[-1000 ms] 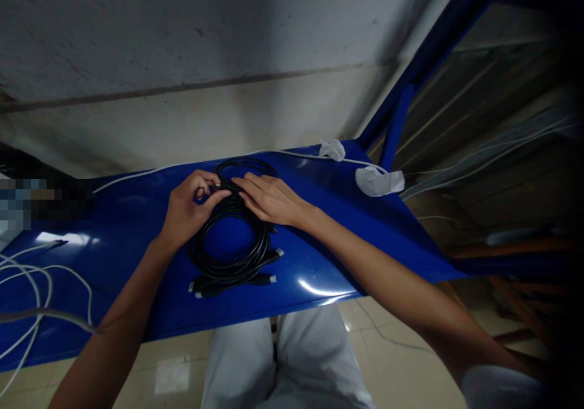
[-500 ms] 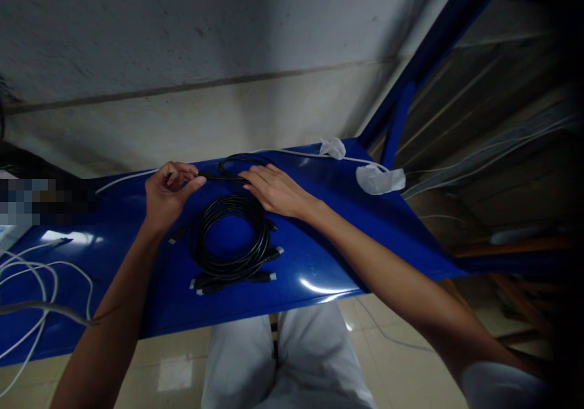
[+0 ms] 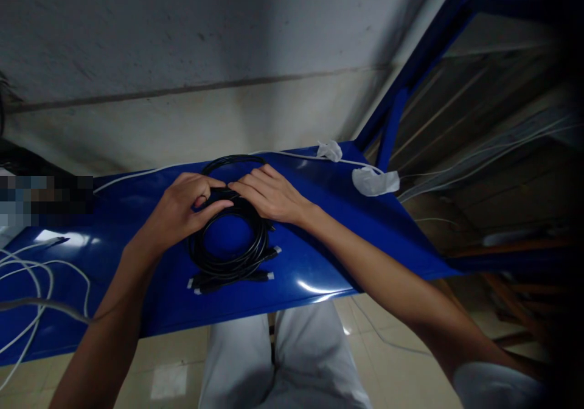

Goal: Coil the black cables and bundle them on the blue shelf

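Note:
A coiled black cable point(image 3: 234, 159) lies at the back of the blue table, against a pile of more black cable coils point(image 3: 237, 273) with pale-tipped plugs. My left hand point(image 3: 189, 202) is closed on the near side of the back coil, thumb and forefinger pinching it. Close beside it, my right hand point(image 3: 269, 195) presses its curled fingers on the same cable. The piece between the two hands is mostly hidden by the fingers. Part of the pile's upper left side sits behind my left thumb.
The blue table point(image 3: 319, 251) meets a wall at the back. White cables point(image 3: 48, 275) lie loose at the left. Crumpled white wrappings point(image 3: 375, 181) and a thin white cable point(image 3: 132, 176) run along the back. A blue metal post point(image 3: 393, 126) rises at the right.
My left hand has moved right, from the cable's end to beside my right hand, over the pile's upper edge. My right hand has shifted slightly left. The back coil has moved left.

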`<state>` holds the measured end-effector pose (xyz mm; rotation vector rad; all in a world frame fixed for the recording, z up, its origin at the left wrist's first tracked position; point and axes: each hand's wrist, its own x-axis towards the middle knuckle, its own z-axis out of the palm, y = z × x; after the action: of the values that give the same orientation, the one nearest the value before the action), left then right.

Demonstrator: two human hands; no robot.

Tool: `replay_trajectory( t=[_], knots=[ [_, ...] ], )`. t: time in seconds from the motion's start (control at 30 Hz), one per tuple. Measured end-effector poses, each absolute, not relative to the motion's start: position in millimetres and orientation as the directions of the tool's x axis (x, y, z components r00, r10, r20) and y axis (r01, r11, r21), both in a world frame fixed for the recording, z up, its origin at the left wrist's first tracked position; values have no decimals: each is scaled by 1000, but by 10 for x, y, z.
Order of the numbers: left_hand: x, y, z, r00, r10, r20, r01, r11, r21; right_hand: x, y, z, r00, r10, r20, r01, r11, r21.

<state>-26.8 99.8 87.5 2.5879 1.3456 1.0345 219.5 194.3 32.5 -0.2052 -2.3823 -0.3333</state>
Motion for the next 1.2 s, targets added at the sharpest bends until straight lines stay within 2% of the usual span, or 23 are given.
replay_trajectory(
  t=[0.13,0.27,0.33,0.37,0.43,0.5,0.57,0.63,0.7,0.8,0.9,1.0,1.1,1.2],
  knots=[
    [-300,857,922,475,717,510,707,-656,263,2178,1898,352,-702,-23,712,169,966,197],
    [-311,625,945,562,608,561,667,-734,128,2179,1838,396,-647,-84,758,65,984,165],
    [-299,481,966,570,547,613,662,-747,52,2180,1810,437,-597,-19,802,-2,1000,22],
    [-291,405,978,570,520,636,664,-748,17,2177,1797,463,-561,57,826,-34,995,-92],
    [-276,260,995,587,484,649,667,-743,-49,2156,1777,524,-463,294,836,-74,927,-367],
    [-255,141,996,633,446,632,656,-743,-133,2119,1766,585,-386,569,726,-129,746,-654],
    [-215,66,978,691,419,589,633,-744,-212,2078,1764,633,-443,747,496,-239,435,-868],
    [-155,29,942,737,400,544,603,-753,-264,2047,1765,662,-626,732,268,-299,92,-950],
    [-86,12,893,759,397,516,584,-765,-270,2024,1765,673,-749,644,152,-274,-94,-957],
    [-12,-14,827,745,454,489,595,-784,-179,1985,1760,663,-751,650,113,-264,-139,-954],
    [-31,-17,813,642,624,445,654,-749,108,1927,1776,636,-712,694,106,-237,-95,-967],
    [-148,118,846,492,755,433,639,-652,408,1874,1837,608,-692,708,143,-100,101,-990],
    [-275,465,881,305,839,451,551,-542,634,1852,1921,564,-679,697,233,47,357,-933],
    [-336,922,886,117,863,491,532,-472,703,1866,1974,489,-630,684,368,108,546,-831]
  ],
)
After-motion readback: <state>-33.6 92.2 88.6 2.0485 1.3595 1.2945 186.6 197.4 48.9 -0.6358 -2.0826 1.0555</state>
